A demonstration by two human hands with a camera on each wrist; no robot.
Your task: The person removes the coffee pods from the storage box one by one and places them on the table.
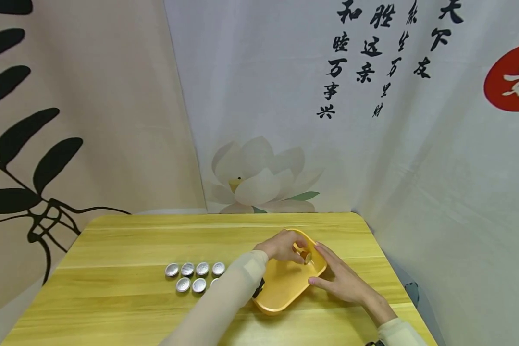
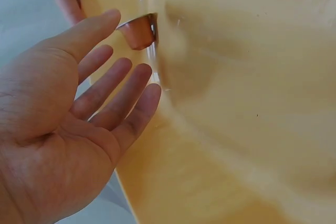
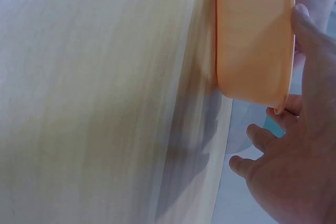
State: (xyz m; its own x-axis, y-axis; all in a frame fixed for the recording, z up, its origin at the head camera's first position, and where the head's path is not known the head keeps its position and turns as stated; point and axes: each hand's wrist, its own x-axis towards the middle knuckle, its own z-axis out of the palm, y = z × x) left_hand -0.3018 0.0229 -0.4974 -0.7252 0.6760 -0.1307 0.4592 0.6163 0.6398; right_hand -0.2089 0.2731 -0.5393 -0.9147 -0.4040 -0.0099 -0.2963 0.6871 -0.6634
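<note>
In the head view, my left hand (image 1: 283, 247) reaches down into a yellow-orange plastic box (image 1: 281, 283). A small copper-brown coffee capsule (image 2: 139, 32) lies tilted against the inner wall of the box. The left thumb is near the capsule's rim, with the fingers spread loosely below it; whether the thumb touches it, I cannot tell. My right hand (image 1: 343, 278) holds the right end of the box, thumb and fingers spanning its rim. In the right wrist view, the thumb rests at the rim and the fingertips meet the corner of the box (image 3: 254, 40).
Several silver-topped round capsules (image 1: 183, 284) stand in two rows on the wooden table (image 1: 112, 307), left of the box. My left forearm partly covers the rows' right end. A printed curtain (image 1: 259, 96) hangs behind the table's far edge.
</note>
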